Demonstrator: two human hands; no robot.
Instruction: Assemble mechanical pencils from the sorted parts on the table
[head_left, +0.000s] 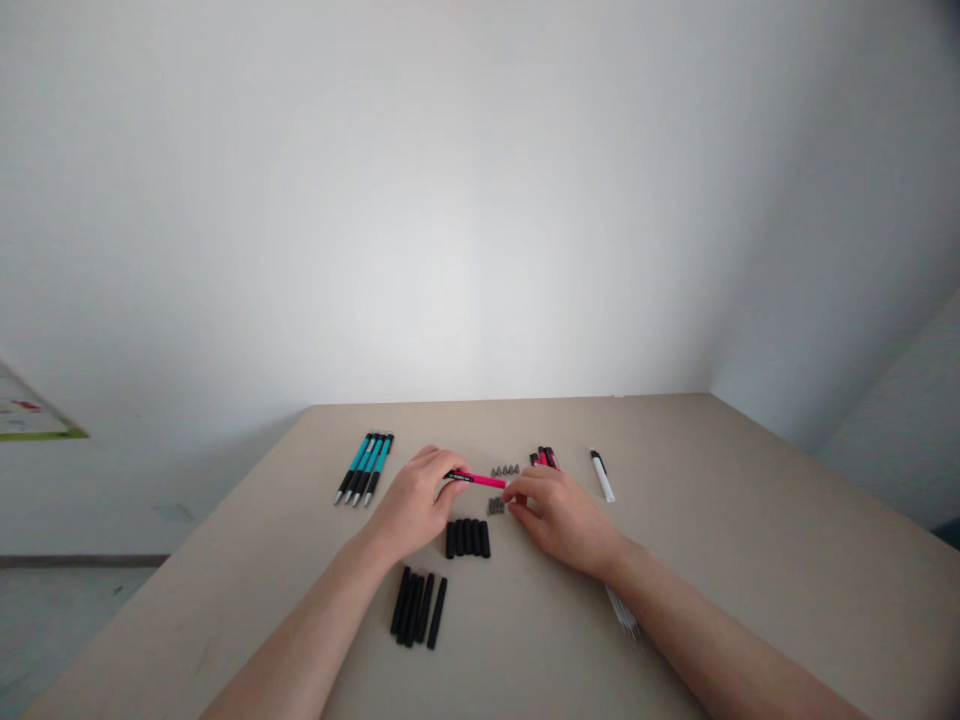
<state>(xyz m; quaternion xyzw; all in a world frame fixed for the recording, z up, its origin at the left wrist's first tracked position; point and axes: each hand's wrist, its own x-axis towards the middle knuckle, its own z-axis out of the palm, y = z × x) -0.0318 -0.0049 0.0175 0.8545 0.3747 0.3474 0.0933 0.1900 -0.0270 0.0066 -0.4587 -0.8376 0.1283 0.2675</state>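
Note:
My left hand (420, 500) grips a pink pen barrel (489, 481) by its black clip end, holding it level above the table. At the barrel's other end, the thumb and fingers of my right hand (553, 510) are pinched together; what they hold there, if anything, is too small to make out. Just below the barrel lie small metal springs (496, 506), and behind it stands a row of small metal pen tips (505, 470). Several short black rubber grips (468, 538) lie side by side near my left hand. More pink barrels (546, 457) are partly hidden behind my right hand.
Several assembled teal pens (365, 468) lie at the left of the beige table (750, 560). A white pen barrel (602, 475) is at the right. Longer black tubes (418, 607) lie in front, and thin refills (622, 612) show partly under my right forearm. A wall (465, 200) borders the back.

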